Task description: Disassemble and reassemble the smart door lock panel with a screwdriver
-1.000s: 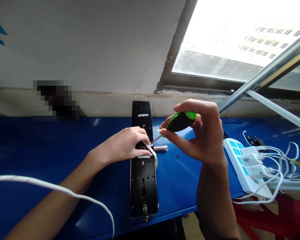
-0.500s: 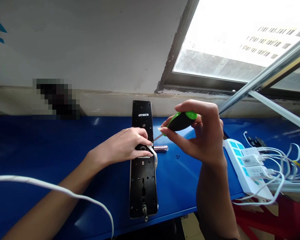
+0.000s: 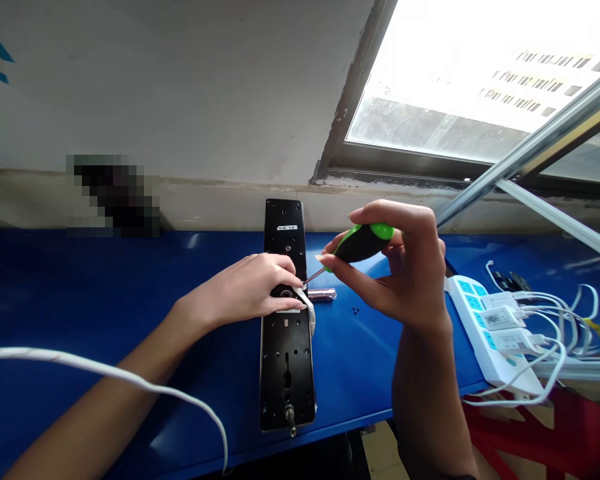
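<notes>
A long black lock panel [image 3: 287, 373] lies lengthwise away from me, with a small white label near its far end and a metal spindle standing out at its near end. My left hand [image 3: 253, 285] rests across its middle, thumb and fingers closed around a white strip [image 3: 310, 317] that hangs over the panel's right edge. In my right hand [image 3: 405, 267] is a green and black screwdriver [image 3: 363, 243], held at a slant. Its tip meets the panel's right edge beside my left fingertips; what it touches is too small to tell.
A pinkish wrapped cylinder [image 3: 324, 295] and several tiny dark screws [image 3: 356, 311] lie right of the panel on the blue table [image 3: 180, 427]. A white power strip [image 3: 480, 333] with plugged-in chargers stands farther right. A white cable [image 3: 130, 380] crosses over my left forearm.
Both hands, the screwdriver and the panel keep nearly the same places. The view has shifted very slightly.
</notes>
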`<state>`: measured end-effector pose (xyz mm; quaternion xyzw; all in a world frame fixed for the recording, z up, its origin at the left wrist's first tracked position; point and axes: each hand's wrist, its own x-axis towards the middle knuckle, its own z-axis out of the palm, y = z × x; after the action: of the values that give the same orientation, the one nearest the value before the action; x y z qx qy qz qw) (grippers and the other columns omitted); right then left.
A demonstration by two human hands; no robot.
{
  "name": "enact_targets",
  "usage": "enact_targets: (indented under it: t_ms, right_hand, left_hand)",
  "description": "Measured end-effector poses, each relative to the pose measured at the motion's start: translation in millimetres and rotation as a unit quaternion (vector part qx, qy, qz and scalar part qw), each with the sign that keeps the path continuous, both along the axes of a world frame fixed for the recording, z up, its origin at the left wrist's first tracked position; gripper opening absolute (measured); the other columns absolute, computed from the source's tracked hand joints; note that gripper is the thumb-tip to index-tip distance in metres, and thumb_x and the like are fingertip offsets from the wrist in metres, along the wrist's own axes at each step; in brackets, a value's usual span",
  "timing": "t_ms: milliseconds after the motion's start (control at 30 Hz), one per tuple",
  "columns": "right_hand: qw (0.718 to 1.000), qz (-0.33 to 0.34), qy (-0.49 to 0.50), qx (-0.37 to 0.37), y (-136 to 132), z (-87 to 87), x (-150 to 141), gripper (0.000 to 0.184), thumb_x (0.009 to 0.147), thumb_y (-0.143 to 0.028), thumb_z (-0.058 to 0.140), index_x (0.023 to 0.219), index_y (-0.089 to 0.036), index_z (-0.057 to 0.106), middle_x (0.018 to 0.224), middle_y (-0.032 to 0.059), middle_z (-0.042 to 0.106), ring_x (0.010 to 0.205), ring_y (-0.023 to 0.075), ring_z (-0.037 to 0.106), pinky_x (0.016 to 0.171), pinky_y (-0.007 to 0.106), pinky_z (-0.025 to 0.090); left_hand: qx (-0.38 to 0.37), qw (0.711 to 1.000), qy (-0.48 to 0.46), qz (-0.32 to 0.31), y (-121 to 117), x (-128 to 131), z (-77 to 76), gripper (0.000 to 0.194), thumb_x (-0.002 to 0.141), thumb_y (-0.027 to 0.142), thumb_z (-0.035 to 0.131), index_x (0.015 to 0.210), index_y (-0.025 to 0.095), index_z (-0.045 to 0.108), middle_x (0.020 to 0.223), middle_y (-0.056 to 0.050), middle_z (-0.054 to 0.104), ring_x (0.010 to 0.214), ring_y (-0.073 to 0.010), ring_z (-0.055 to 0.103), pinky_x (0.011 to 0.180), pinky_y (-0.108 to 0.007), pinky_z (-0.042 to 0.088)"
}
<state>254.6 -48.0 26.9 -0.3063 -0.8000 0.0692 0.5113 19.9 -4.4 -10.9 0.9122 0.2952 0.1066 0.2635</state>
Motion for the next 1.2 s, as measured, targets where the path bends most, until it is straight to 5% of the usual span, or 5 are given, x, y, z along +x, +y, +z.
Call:
enact_targets:
  t_ms: [733, 933, 1100, 1200]
  right_hand:
    - [1.000, -0.005, 0.010, -0.021, -5, -4.7, -2, 0.067, 0.077, -0.012, 0.087, 0.133, -0.036, 0.058, 0.111, 0.0009, 0.074, 0.085, 0.0221, 0.079, 0.072, 0.037, 0.070]
    - [0.998, -0.010, -0.002, 0.068, 4, -10.9, -3, 0.071, 0.078, -0.022, 0.089, 0.141, -0.037, 0.059, 0.117, -0.0024, 0.079, 0.085, 0.0197, 0.080, 0.078, 0.037, 0.070]
    - [0.996, 0.032, 0.087, 0.006, 5, -11.1, -4, 0.041, 0.101, -0.026, 0.053, 0.142, -0.028, 0.061, 0.131, 0.0073, 0.074, 0.106, 0.0277, 0.077, 0.084, 0.050, 0.069]
    - [0.992, 0.030, 0.117, 0.021, 7, -11.6, -2, 0.040, 0.098, -0.020, 0.059, 0.137, -0.028, 0.066, 0.124, 0.0070, 0.076, 0.100, 0.0270, 0.078, 0.078, 0.048, 0.069]
  left_hand:
    - [0.009, 1.000, 0.007, 0.012, -1, 1, 0.6, 0.029, 0.095, 0.042, 0.072, 0.117, 0.026, 0.079, 0.120, -0.004, 0.073, 0.100, -0.0217, 0.070, 0.087, -0.031, 0.054]
    - [0.015, 1.000, 0.001, 0.011, -1, 0, 1.8, 0.028, 0.094, 0.043, 0.073, 0.114, 0.025, 0.080, 0.108, -0.004, 0.074, 0.090, -0.0196, 0.070, 0.073, -0.029, 0.051]
    - [0.031, 0.999, -0.013, 0.001, 1, 0, -1.8, 0.030, 0.095, 0.038, 0.073, 0.120, 0.023, 0.078, 0.114, -0.006, 0.074, 0.096, -0.0203, 0.071, 0.083, -0.030, 0.054]
    - [0.031, 0.999, -0.019, -0.008, 1, 1, 0.1, 0.025, 0.095, 0.035, 0.072, 0.115, 0.021, 0.080, 0.109, -0.006, 0.076, 0.093, -0.0196, 0.072, 0.081, -0.029, 0.054]
